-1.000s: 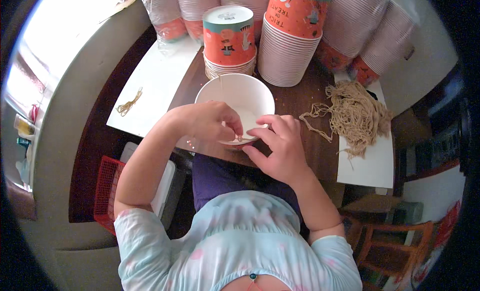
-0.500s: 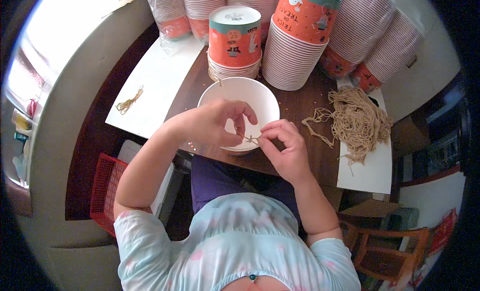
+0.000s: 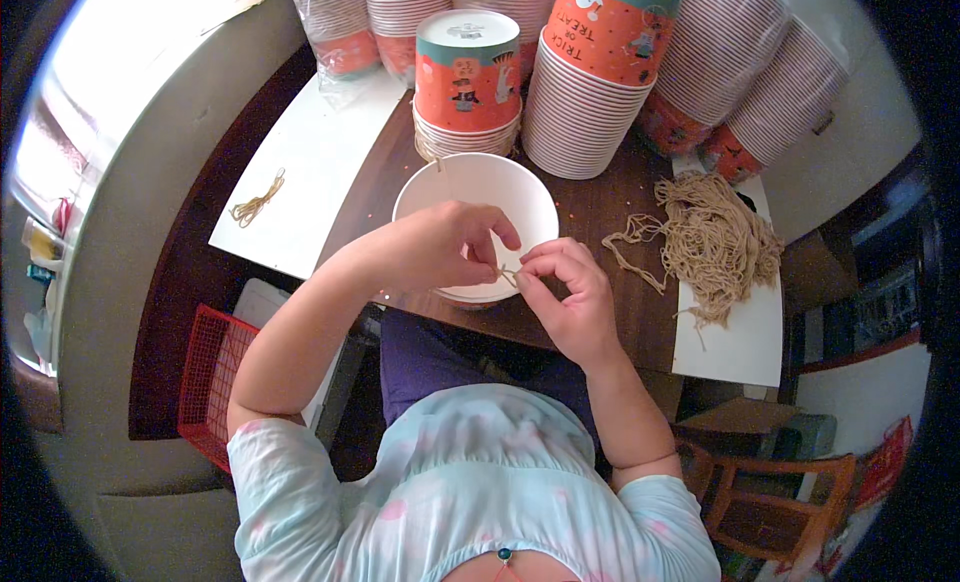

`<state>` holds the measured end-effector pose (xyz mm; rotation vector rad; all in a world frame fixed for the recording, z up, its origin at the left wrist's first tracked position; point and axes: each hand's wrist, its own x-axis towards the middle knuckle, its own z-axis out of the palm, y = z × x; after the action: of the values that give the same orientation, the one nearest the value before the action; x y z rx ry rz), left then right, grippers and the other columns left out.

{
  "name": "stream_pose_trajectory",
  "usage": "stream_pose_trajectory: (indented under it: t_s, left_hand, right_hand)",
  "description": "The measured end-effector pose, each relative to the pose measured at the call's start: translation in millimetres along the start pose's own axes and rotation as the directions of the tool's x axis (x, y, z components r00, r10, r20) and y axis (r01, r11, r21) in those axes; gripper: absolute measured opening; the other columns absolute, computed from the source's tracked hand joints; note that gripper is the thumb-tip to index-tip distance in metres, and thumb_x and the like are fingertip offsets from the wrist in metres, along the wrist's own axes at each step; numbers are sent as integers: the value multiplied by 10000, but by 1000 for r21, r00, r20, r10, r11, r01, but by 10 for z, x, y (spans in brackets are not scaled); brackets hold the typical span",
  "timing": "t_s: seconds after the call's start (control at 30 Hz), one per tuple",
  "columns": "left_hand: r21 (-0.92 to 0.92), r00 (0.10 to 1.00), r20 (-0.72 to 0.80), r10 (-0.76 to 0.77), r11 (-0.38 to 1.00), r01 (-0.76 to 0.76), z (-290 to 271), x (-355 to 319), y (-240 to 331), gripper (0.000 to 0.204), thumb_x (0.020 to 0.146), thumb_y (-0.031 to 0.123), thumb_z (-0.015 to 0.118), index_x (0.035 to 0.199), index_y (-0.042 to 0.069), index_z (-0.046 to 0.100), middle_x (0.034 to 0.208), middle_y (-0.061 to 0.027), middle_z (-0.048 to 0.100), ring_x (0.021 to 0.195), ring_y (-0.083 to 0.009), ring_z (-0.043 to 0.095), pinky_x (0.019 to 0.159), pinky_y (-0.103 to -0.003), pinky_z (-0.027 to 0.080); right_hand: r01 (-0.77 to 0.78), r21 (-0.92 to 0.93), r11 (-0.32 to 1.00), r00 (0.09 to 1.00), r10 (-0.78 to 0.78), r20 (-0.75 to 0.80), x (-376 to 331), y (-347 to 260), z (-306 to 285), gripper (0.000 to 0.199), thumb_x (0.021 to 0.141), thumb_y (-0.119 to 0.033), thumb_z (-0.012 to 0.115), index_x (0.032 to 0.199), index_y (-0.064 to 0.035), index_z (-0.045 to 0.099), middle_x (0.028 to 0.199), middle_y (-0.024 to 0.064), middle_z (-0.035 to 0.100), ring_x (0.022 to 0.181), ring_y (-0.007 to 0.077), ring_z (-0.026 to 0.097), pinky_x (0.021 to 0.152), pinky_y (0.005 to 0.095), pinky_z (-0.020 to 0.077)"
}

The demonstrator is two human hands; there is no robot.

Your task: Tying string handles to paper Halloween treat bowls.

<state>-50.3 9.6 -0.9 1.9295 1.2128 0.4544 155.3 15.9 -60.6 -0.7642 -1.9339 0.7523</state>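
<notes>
A white-lined paper bucket [image 3: 525, 197] stands mouth up at the near edge of the brown table, in front of my lap. Over its near rim, a thin tan cord [image 3: 508, 276] runs between my two hands, with a small loop or knot in it. My left hand [image 3: 450, 247] pinches the cord between thumb and a finger, its index finger raised and curved. On the other side, my right hand [image 3: 570, 292] grips the cord between thumb and fingertips. Another bit of cord [image 3: 438, 165] shows at the bucket's far rim.
Upturned orange and green buckets [image 3: 468, 87] stand behind, beside a taller stack [image 3: 580, 112]. Bagged stacks [image 3: 720, 52] line the back. A tangled cord heap [image 3: 715, 242] lies at right, a small cord bundle [image 3: 258, 200] at left. Below left is a red basket [image 3: 215, 372].
My left hand's thumb and finger have closed together on the cord beside the knot. The gap between my hands looks slightly smaller; the right hand has hardly moved.
</notes>
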Motion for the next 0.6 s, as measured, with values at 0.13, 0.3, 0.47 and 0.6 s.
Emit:
stream_pose_trajectory:
  t_s: [0.13, 0.3, 0.47, 0.6]
  left_hand:
    - [-167, 998, -48, -47, 985, 39, -132, -114, 118, 332, 763, 24, 681, 1080, 10, 586, 774, -67, 639, 750, -120, 611, 696, -263, 476]
    - [-307, 992, -103, 76, 946, -105, -66, -191, 19, 288, 770, 2, 677, 1045, -5, 594, 775, -32, 609, 754, -97, 592, 713, -243, 464]
    - [-361, 994, -99, 36, 930, -70, 101, -229, -139, 320, 773, 14, 683, 1078, -6, 587, 767, -22, 606, 749, -90, 587, 722, -237, 463]
    - [-209, 991, -106, 83, 972, -103, 156, -234, 7, 361, 772, 27, 703, 1117, 24, 596, 800, -28, 648, 741, -94, 602, 722, -255, 475]
  right_hand:
    - [-20, 30, 999, 1000, 20, -17, -31, 9, -19, 67, 762, -74, 674, 771, -41, 617, 896, 84, 628, 852, 241, 594, 781, 328, 457]
    - [-69, 339, 938, 996, 87, -37, -102, 86, -34, 23, 800, 4, 603, 790, -16, 604, 1073, 97, 606, 933, 127, 553, 830, 263, 427]
    - [-97, 458, 883, 993, 115, -11, -153, 141, -25, 32, 815, 2, 577, 796, -16, 595, 1102, 99, 591, 952, 117, 534, 847, 262, 418]
    - [-101, 379, 920, 993, 116, -18, -162, 110, -57, 18, 800, -50, 611, 790, -50, 596, 1053, 96, 613, 969, 194, 581, 878, 310, 434]
